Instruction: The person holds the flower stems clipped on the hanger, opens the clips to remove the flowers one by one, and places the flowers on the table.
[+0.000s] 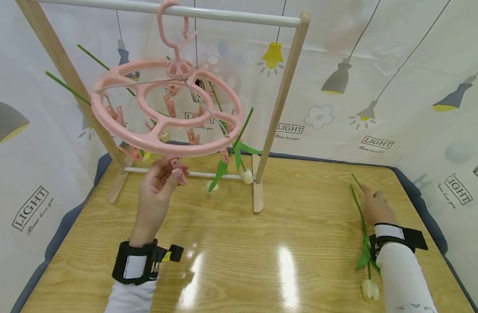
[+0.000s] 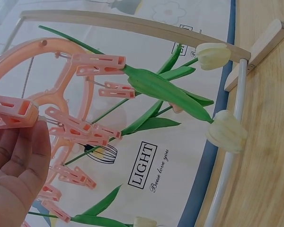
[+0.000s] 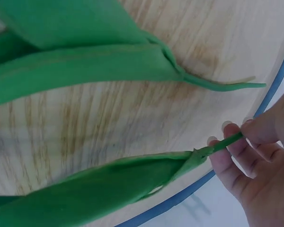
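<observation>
Left hand [image 1: 154,195] pinches a clip [image 1: 177,167] under the hanger's [image 1: 172,150] near edge; right hand [image 1: 379,210] pinches a tulip [image 3: 113,187] by its stem, toward the table's [image 1: 309,234] far right corner. Step judged as pick-up; next move would call for lifting clear of the neighbouring tulip [image 3: 99,66].

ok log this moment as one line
left hand: holds pink clip | right hand: pinches flower stem | second flower: on table | pink hanger: on white rod
</observation>
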`<state>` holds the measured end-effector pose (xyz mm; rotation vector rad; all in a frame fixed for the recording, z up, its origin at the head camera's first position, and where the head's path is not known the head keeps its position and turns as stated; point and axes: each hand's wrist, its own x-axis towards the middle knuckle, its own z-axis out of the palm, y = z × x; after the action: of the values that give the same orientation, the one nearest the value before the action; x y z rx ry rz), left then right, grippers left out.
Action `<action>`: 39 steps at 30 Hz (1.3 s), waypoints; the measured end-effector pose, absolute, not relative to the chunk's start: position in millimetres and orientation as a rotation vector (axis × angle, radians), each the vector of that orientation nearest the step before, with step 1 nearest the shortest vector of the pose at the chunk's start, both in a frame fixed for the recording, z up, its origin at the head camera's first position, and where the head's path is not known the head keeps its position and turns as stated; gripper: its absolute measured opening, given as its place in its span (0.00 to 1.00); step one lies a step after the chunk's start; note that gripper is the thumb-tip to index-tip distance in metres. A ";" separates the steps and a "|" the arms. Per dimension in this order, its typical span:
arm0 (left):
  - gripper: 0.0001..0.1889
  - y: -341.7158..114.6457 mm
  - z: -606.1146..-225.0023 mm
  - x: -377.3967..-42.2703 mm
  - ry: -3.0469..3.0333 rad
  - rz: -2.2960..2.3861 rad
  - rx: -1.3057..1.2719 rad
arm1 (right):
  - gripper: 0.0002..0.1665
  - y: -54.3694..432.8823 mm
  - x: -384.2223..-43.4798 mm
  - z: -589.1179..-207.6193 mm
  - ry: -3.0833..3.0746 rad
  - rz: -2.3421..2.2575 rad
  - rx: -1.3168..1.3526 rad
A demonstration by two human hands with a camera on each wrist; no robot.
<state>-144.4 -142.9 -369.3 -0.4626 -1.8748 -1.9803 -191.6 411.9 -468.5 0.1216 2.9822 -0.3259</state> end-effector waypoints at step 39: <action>0.14 -147.0 -370.5 -144.3 -1.857 -1.975 -0.460 | 0.38 412.5 -192.2 -458.2 2.693 -0.347 0.123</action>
<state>-144.3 -147.0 -370.5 -0.4601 -1.8568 -1.9749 -192.2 412.5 -458.2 0.1229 2.6928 -0.3467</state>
